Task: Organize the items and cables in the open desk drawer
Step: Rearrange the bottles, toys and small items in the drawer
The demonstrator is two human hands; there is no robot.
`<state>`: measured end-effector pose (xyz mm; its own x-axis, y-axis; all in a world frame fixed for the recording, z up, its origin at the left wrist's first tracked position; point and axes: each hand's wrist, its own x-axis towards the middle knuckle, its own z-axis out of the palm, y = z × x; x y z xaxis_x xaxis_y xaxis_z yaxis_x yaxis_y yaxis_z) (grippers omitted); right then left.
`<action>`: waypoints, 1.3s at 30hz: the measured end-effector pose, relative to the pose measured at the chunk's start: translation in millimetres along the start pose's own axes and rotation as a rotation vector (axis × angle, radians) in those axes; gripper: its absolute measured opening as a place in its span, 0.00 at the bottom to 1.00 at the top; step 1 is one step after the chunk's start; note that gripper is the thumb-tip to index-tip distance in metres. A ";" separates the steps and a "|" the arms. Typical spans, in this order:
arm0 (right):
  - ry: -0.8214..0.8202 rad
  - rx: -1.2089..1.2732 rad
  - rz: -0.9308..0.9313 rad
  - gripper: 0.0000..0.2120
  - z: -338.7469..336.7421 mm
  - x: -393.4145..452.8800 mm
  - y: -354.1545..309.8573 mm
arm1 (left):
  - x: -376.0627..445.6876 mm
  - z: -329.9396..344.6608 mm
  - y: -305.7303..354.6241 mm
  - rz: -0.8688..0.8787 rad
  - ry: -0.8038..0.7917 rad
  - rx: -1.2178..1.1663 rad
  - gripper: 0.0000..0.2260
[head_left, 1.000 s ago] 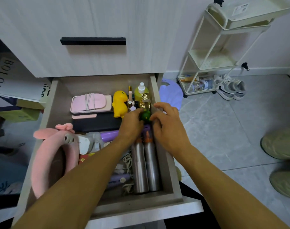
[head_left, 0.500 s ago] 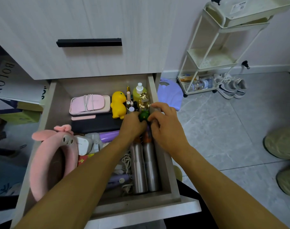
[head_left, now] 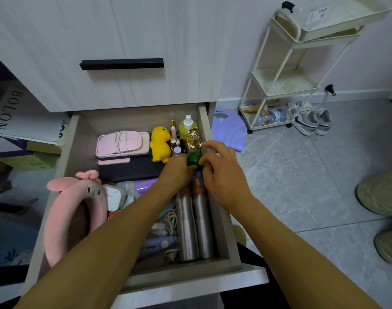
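Observation:
The open drawer (head_left: 221, 239) is full of items. My left hand (head_left: 176, 172) and my right hand (head_left: 219, 170) meet at its right side, both pinching a small green round object (head_left: 194, 157). Behind it stand a gold bottle (head_left: 193, 139) and a yellow-green spray bottle (head_left: 186, 128). Two silver bottles (head_left: 195, 226) lie along the right wall under my wrists. White cables (head_left: 170, 221) are tangled beside them. A yellow duck toy (head_left: 160, 143), a pink case wrapped with a cord (head_left: 121, 142) and a pink plush pillow (head_left: 65, 210) fill the left.
A closed drawer with a black handle (head_left: 121, 63) is above. A white rolling cart (head_left: 286, 85) stands on the floor to the right with sneakers (head_left: 311, 121) beside it. A purple item (head_left: 229, 132) lies next to the drawer. Shoes (head_left: 382, 192) at the right edge.
Both hands stay on the green object near the drawer's right wall; they shifted only slightly. The camera view drifted a little.

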<state>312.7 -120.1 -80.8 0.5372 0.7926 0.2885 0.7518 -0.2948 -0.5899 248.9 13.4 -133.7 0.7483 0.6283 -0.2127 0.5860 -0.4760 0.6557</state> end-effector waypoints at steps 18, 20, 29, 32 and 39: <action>-0.336 0.027 -0.009 0.07 2.3 -51.8 -103.6 | -200.5 -143.5 -46.4 0.196 0.266 0.402 0.11; -0.413 0.037 0.021 0.08 1.5 -59.6 -119.8 | -216.9 -153.4 -54.3 0.160 0.364 0.458 0.12; -0.420 0.192 0.166 0.05 -3.3 -90.9 -154.5 | -229.3 -153.0 -64.9 -0.223 0.269 0.257 0.18; -0.384 0.206 0.179 0.06 -9.4 -93.3 -154.2 | -231.5 -157.4 -62.3 -0.218 0.293 0.094 0.13; -0.398 -0.161 -0.071 0.20 -13.8 -79.7 -149.3 | -231.4 -162.7 -61.5 -0.264 0.168 -0.550 0.09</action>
<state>163.0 -146.6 -5.4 0.3166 0.9485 -0.0077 0.8485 -0.2868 -0.4448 -10.8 -2.7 -6.9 0.5151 0.7906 -0.3312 0.4656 0.0663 0.8825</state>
